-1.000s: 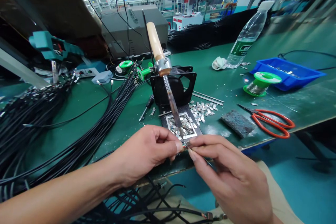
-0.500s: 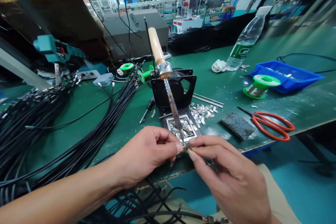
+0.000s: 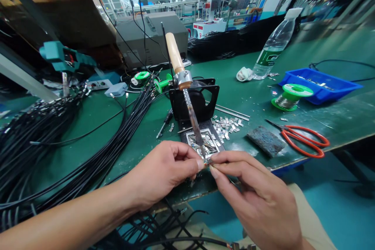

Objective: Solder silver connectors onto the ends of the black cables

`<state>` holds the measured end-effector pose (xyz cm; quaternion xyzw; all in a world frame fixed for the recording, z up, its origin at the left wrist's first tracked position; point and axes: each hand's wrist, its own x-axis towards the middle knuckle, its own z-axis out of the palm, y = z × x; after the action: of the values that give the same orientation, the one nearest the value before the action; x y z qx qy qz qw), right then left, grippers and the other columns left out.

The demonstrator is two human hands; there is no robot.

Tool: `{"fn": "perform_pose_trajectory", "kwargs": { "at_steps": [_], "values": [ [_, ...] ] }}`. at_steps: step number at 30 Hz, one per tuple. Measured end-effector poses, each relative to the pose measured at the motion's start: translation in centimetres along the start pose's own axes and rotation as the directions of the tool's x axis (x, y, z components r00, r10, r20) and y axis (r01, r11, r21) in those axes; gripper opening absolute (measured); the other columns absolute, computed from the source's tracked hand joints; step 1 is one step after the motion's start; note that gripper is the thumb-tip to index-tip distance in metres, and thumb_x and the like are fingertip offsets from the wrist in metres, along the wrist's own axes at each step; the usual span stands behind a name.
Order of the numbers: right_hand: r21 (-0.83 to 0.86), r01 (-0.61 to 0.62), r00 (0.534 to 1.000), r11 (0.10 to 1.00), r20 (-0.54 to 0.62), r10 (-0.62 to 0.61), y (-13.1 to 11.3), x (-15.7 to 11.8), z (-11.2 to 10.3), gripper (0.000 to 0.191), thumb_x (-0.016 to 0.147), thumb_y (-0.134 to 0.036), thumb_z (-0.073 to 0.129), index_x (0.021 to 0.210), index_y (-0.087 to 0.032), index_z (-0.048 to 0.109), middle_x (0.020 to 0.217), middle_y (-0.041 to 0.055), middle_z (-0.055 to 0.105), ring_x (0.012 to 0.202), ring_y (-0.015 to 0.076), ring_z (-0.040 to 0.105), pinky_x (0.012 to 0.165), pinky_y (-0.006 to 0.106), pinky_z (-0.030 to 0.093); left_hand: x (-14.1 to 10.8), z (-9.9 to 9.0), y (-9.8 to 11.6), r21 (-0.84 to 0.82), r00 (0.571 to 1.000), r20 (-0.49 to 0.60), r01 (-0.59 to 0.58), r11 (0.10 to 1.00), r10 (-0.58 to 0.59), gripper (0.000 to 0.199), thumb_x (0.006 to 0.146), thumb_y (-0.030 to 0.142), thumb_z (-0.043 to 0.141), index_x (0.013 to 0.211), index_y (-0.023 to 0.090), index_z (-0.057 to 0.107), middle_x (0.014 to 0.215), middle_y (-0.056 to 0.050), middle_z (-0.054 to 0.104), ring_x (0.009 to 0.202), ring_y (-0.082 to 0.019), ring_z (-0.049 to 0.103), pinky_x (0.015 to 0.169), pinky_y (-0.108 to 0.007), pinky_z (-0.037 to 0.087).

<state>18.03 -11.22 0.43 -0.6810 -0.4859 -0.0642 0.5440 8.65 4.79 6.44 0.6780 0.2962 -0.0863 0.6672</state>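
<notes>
My left hand (image 3: 172,172) pinches thumb and finger together on a cable end, of which only a small coloured tip shows at the fingertips. Opposite it, my right hand (image 3: 252,191) grips a small metal connector (image 3: 209,161) between thumb and fingers. The two sets of fingertips nearly meet. Right at that spot is the tip of a soldering iron (image 3: 195,121), which slants down with its wooden handle up, fixed on a black stand (image 3: 190,103). Below the iron lies a metal-framed tray (image 3: 217,146) with small metal pieces in it.
Loose metal pieces (image 3: 227,125) lie beside the stand. To the right are a dark sponge (image 3: 265,140), orange-handled scissors (image 3: 304,136), a solder spool (image 3: 291,95), a blue bin (image 3: 328,86) and a bottle (image 3: 272,50). Black cables (image 3: 117,140) cover the left side.
Hardly anything differs. Both hands keep their hold at the iron's tip; the connector and fingertips have shifted very slightly.
</notes>
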Motion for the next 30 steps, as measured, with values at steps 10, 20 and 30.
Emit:
{"fn": "perform_pose_trajectory", "kwargs": {
  "at_steps": [10, 20, 30],
  "values": [
    [-0.001, -0.002, 1.000, 1.000, 0.000, 0.002, -0.10, 0.11, 0.09, 0.011, 0.091, -0.009, 0.065, 0.088, -0.019, 0.067, 0.100, -0.0034, 0.069, 0.092, -0.0007, 0.068, 0.091, 0.002, 0.050, -0.04, -0.05, 0.00, 0.003, 1.000, -0.007, -0.016, 1.000, 0.016, 0.014, 0.078, 0.025, 0.070, 0.073, 0.013, 0.065, 0.057, 0.007, 0.049, 0.048, -0.003, 0.028, 0.041, -0.015, 0.018],
    [0.001, -0.008, 1.000, 1.000, -0.010, 0.008, -0.05, -0.21, -0.13, 0.010, 0.091, -0.009, 0.066, 0.087, -0.018, 0.067, 0.101, -0.0027, 0.070, 0.091, 0.0000, 0.069, 0.090, 0.002, 0.051, -0.14, 0.09, 0.16, 0.032, 0.999, 0.010, 0.033, 0.999, -0.033, 0.015, 0.081, 0.027, 0.067, 0.073, 0.015, 0.063, 0.050, 0.009, 0.040, 0.045, -0.003, 0.022, 0.041, -0.018, 0.012],
    [0.013, -0.009, 1.000, 1.000, 0.010, 0.009, 0.07, -0.61, -0.08, 0.011, 0.090, -0.008, 0.066, 0.087, -0.018, 0.067, 0.101, -0.0004, 0.070, 0.091, 0.0032, 0.070, 0.088, 0.006, 0.054, -0.11, 0.10, 0.20, 0.061, 0.998, 0.018, 0.053, 0.997, -0.054, 0.017, 0.081, 0.026, 0.068, 0.070, 0.015, 0.061, 0.051, 0.009, 0.039, 0.048, -0.005, 0.023, 0.044, -0.020, 0.014]
  ]
}}
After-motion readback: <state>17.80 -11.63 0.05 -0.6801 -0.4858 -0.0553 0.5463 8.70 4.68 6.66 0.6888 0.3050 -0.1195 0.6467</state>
